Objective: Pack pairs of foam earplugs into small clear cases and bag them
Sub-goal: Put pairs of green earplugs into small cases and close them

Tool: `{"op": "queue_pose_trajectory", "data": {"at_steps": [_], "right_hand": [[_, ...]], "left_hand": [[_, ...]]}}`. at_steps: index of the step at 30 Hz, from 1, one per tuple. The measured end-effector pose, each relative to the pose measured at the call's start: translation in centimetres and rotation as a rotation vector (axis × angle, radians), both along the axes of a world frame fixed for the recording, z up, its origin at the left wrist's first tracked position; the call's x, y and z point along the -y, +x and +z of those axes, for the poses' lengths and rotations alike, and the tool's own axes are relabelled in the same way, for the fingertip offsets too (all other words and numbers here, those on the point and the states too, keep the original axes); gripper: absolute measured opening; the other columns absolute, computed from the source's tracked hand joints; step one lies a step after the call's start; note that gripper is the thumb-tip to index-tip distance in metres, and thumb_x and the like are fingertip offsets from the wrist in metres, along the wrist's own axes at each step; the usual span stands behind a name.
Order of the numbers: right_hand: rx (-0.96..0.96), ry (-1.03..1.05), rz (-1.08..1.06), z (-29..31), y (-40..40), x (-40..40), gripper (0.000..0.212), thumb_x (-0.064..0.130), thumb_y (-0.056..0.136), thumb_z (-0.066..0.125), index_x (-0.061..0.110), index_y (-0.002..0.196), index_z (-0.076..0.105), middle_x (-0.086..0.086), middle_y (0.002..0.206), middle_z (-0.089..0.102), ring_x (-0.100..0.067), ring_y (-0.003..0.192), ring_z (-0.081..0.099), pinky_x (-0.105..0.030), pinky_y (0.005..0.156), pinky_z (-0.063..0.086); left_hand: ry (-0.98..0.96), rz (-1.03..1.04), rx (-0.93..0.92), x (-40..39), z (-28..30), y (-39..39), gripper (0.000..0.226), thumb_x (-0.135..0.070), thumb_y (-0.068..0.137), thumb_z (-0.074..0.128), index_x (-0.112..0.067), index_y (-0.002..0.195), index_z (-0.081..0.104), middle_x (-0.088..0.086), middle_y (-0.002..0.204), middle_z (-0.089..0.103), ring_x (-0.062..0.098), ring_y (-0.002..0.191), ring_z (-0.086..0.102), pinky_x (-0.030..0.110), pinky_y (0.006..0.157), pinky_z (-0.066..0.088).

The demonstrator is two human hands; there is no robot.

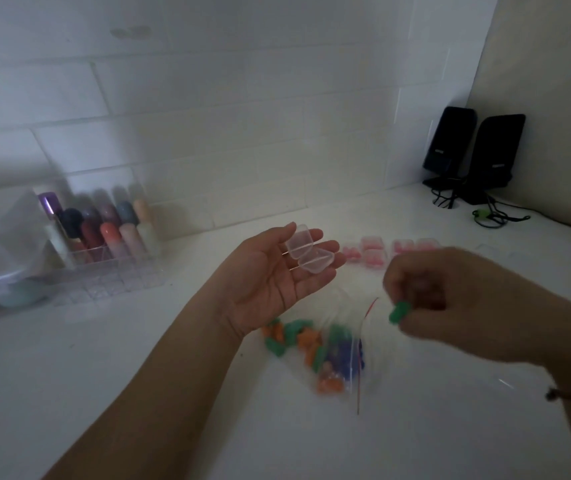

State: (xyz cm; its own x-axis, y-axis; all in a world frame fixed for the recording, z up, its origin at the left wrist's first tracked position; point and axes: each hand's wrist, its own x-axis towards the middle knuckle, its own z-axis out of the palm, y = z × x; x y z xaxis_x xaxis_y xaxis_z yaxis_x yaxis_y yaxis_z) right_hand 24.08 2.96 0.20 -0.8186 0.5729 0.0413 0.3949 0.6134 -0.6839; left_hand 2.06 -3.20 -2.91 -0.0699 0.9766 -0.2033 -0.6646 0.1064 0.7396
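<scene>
Left forearm: reaches in from the lower left of the frame, ending in the left hand (273, 271) at the centre, palm up.
Left hand fingers: straight and relaxed, carrying an open clear case (308, 249) that lies across them, both halves facing up.
Right hand (450, 299): at centre right, blurred, fingers curled, pinching a green earplug (397, 313) at its lower left edge.
Bag (332, 355): clear plastic, flat on the white table (138, 358) just below the hands, holding green, orange and blue earplugs, with a few lying at its left edge.
Filled cases (391, 249): a row with pink earplugs inside, on the table beyond the right hand.
Organizer (104, 258): clear plastic, at left against the tiled wall, stocked with coloured tubes.
Speakers (474, 154): two black ones, upper right corner, with cables trailing.
Wrist: a dark bracelet (561, 394) at the right edge.
</scene>
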Motion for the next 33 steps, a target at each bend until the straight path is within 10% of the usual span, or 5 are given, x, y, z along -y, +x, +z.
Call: {"op": "queue_pose_trajectory", "data": {"at_steps": [8, 22, 30, 33], "right_hand": [[-0.42, 0.24, -0.428, -1.4, -2.0, 0.3, 0.013, 0.02, 0.075, 0.072, 0.023, 0.073, 0.059, 0.006, 0.064, 0.066, -0.004, 0.054, 0.063, -0.019, 0.052, 0.049], [-0.269, 0.379, -0.4, -4.7, -4.6, 1.2, 0.013, 0.048, 0.069, 0.068, 0.038, 0.074, 0.061, 0.02, 0.115, 0.051, -0.005, 0.109, 0.045, -0.014, 0.078, 0.032], [-0.273, 0.414, -0.336, -4.0, -4.1, 0.8, 0.019, 0.06, 0.068, 0.058, 0.042, 0.072, 0.056, 0.018, 0.112, 0.052, -0.008, 0.109, 0.047, -0.013, 0.088, 0.029], [-0.348, 0.443, -0.377, -1.8, -2.3, 0.2, 0.018, 0.051, 0.076, 0.063, 0.033, 0.077, 0.061, 0.016, 0.08, 0.057, 0.001, 0.072, 0.053, -0.016, 0.067, 0.042]], "left_hand": [[-0.001, -0.161, -0.081, 0.3, -0.3, 1.5, 0.043, -0.023, 0.089, 0.05, 0.005, 0.121, 0.057, 0.029, 0.129, 0.057, 0.038, 0.105, 0.064, 0.039, 0.083, 0.055], [0.036, -0.201, -0.099, 0.5, -0.4, 2.4, 0.048, -0.02, 0.094, 0.047, 0.006, 0.134, 0.047, 0.026, 0.119, 0.058, 0.032, 0.101, 0.064, 0.037, 0.088, 0.055], [0.028, -0.14, -0.152, 0.3, -0.8, 1.8, 0.048, -0.023, 0.093, 0.05, 0.005, 0.132, 0.049, 0.027, 0.122, 0.058, 0.04, 0.113, 0.056, 0.041, 0.093, 0.05], [0.012, -0.115, -0.157, 0.1, -0.6, 1.5, 0.047, -0.024, 0.089, 0.051, 0.004, 0.127, 0.053, 0.026, 0.126, 0.06, 0.037, 0.108, 0.062, 0.041, 0.088, 0.053]]}}
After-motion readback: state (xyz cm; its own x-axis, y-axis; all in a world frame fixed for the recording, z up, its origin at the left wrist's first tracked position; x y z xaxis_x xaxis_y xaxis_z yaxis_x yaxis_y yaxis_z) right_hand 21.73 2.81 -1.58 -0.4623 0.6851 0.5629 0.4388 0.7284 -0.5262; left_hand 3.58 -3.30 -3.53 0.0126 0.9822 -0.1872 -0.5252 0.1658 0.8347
